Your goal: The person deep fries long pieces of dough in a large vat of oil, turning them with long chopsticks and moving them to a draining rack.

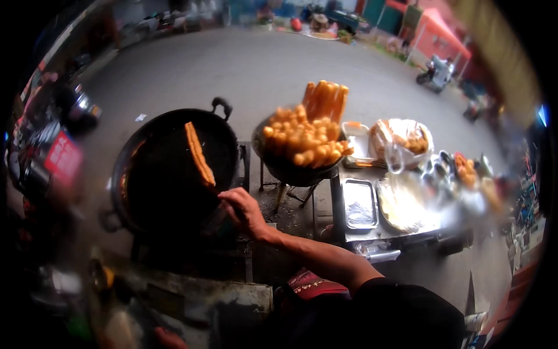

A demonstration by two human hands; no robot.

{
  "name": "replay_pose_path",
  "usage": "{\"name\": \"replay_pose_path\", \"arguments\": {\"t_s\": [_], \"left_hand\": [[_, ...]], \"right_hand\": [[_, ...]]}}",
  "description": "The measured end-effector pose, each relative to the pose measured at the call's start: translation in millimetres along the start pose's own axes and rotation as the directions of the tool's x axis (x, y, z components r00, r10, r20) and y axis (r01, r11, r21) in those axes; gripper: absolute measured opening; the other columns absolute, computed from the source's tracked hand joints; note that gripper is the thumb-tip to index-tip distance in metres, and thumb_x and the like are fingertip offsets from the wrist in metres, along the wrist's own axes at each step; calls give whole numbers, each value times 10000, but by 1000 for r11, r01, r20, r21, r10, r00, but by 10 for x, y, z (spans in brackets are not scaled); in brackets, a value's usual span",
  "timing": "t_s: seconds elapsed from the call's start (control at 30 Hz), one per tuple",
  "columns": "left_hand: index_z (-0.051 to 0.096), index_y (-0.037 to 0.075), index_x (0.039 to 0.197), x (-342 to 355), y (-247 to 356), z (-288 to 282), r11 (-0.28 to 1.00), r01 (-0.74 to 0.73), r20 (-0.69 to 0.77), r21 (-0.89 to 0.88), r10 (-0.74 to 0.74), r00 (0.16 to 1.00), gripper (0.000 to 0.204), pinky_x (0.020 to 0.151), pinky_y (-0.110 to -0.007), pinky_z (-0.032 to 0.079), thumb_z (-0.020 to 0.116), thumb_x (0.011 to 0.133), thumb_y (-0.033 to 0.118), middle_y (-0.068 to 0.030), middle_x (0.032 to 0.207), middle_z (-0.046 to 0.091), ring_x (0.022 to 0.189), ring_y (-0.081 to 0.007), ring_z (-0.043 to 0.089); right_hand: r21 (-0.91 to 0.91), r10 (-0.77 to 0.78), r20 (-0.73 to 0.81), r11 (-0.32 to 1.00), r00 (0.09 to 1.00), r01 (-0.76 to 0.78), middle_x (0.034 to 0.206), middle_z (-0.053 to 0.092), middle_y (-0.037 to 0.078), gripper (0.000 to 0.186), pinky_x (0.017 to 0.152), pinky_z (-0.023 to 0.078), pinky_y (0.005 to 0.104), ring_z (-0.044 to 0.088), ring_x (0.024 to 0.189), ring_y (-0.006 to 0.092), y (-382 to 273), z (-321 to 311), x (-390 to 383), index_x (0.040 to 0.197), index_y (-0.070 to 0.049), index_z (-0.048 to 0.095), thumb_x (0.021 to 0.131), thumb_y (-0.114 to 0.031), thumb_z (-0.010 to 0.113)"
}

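Head view. The right hand [243, 210] extends over the near right edge of the black wok [157, 174]. Its fingers are bent inward; whether they are clamped on a slim dark tool or only curled cannot be told against the dark background.

The golden fried dough stick [199, 154] is just beyond these fingers, its lower end near the fingertips and its length slanting away, up and to the left. Whether it rests in the wok or is raised above it cannot be told. The sideways reach probably keeps the forearm off the wok.

To the right of and beyond the fingers, a dark bowl [290, 173] bears a heap of fried dough sticks [305, 139]; several stand upright at its far side, presumably to save room. Farther right are a metal tray [344, 203] and a white plastic bag [383, 131], likely kept within reach but clear of the wok.

The left hand [168, 337] shows only partly at the lower edge; its finger state cannot be told.
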State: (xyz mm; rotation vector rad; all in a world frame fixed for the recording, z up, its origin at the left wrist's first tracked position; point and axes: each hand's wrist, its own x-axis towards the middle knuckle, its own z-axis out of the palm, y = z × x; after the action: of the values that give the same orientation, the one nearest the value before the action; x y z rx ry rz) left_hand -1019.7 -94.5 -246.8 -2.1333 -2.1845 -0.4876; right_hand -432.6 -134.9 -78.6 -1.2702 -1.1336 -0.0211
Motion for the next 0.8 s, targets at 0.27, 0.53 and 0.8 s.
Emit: {"name": "replay_pose_path", "arguments": {"t_s": [0.27,0.53,0.8], "left_hand": [[552,20,1037,111,290,-182,996,38,22,-81,-36,999,220,940,-507,468,671,868,-56,-198,1093,606,1088,-431,580],[545,46,1014,480,14,186,944,-1,54,-331,20,998,225,810,-433,510,653,870,-87,-128,948,593,883,-310,633],[574,79,1065,362,455,-453,-54,493,496,-869,-74,865,229,647,-290,465,636,891,-57,-37,880,595,715,-136,571]], "right_hand": [[0,179,-140,983,974,-181,958,710,109,114,787,551,306,684,844,150,237,172,586,1107,-13,709,1008,-65,691],[-29,384,-270,913,883,-406,911,742,112,113,777,560,330,697,812,177,978,258,936,1056,-29,719,1005,-128,701],[-332,-41,128,940,991,81,943,659,143,103,716,542,346,700,806,307,705,200,670,1071,-37,694,971,-16,686]]}}
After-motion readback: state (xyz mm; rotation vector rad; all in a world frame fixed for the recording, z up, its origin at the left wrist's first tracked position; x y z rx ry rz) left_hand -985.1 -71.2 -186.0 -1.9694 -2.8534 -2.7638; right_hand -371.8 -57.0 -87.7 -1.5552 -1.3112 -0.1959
